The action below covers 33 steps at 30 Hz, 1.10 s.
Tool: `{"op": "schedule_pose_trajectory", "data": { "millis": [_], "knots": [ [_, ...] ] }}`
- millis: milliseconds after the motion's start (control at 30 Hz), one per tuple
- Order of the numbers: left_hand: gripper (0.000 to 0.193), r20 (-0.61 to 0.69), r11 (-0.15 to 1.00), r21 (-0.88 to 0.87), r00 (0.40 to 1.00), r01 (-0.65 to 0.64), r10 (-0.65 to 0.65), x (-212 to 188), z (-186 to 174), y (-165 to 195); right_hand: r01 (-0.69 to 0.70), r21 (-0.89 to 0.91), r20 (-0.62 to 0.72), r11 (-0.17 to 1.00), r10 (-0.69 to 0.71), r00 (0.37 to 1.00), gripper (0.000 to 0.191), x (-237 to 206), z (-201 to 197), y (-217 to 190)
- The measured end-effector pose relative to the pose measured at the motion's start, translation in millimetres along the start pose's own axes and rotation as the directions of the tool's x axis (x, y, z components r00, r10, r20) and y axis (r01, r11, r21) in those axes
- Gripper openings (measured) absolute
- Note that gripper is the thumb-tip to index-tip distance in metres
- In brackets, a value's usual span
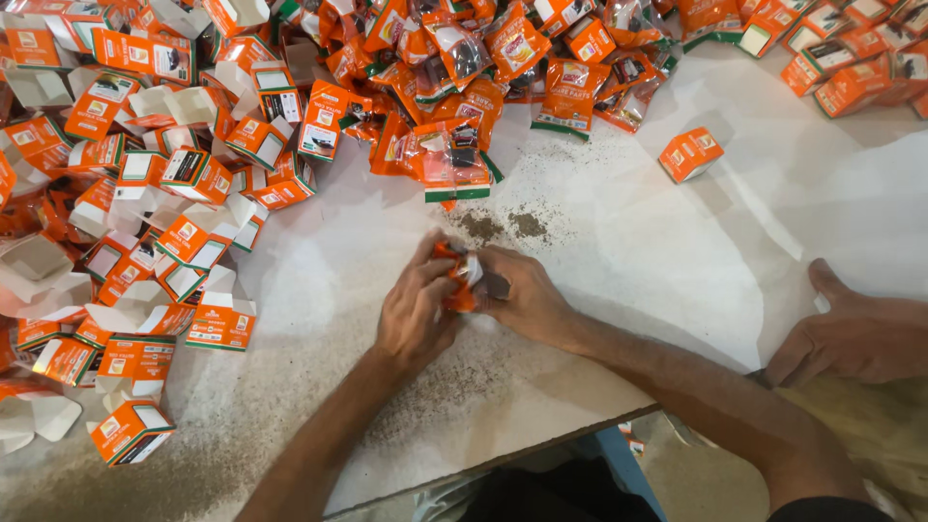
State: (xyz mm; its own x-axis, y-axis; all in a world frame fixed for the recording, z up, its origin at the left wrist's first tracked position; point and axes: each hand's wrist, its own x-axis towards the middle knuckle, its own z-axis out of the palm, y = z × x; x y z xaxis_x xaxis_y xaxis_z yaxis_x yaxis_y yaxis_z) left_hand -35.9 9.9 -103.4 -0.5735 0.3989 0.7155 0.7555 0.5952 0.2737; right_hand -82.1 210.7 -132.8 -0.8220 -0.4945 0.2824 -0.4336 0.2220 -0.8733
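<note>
Both hands (pixel 474 300) clasp an orange sachet (pixel 462 278), long axis running away.

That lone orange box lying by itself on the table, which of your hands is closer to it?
Right. The right hand lies below and left of the lone orange box; the left hand is farther left. Both grip a small orange packet.

Cartons (pixel 198 174): orange and white. Sachets (pixel 454 159): orange, green-edged. Table (pixel 619 242): off-white, speckled with dark powder (pixel 503 226).
</note>
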Motion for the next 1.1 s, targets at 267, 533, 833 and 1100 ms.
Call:
{"op": "schedule_pose_trajectory", "data": {
  "millis": [267,533,833,1100],
  "knots": [
    [0.049,0.125,0.963,0.249,0.983,0.102,-0.136,3.8,-15.9,8.1,0.121,-0.042,-0.049,0.992,-0.123,0.991,0.063,-4.5,2.4,0.7],
    [0.023,0.143,0.884,0.352,0.916,0.306,-0.375,9.3,1.9,12.9,0.179,-0.109,-0.050,0.978,-0.185,0.981,0.066,-5.2,6.6,-12.4],
    [0.045,0.255,0.320,-0.399,0.440,0.859,-0.861,3.0,15.2,-3.7,0.104,-0.050,-0.074,0.993,-0.107,0.991,0.069,-6.1,11.4,-5.3],
    [0.031,0.388,0.356,-0.522,0.587,0.775,-0.710,-7.1,5.9,-20.1,0.270,-0.233,-0.045,0.934,-0.288,0.957,0.051,-7.6,13.6,-7.2]
  ]
}}
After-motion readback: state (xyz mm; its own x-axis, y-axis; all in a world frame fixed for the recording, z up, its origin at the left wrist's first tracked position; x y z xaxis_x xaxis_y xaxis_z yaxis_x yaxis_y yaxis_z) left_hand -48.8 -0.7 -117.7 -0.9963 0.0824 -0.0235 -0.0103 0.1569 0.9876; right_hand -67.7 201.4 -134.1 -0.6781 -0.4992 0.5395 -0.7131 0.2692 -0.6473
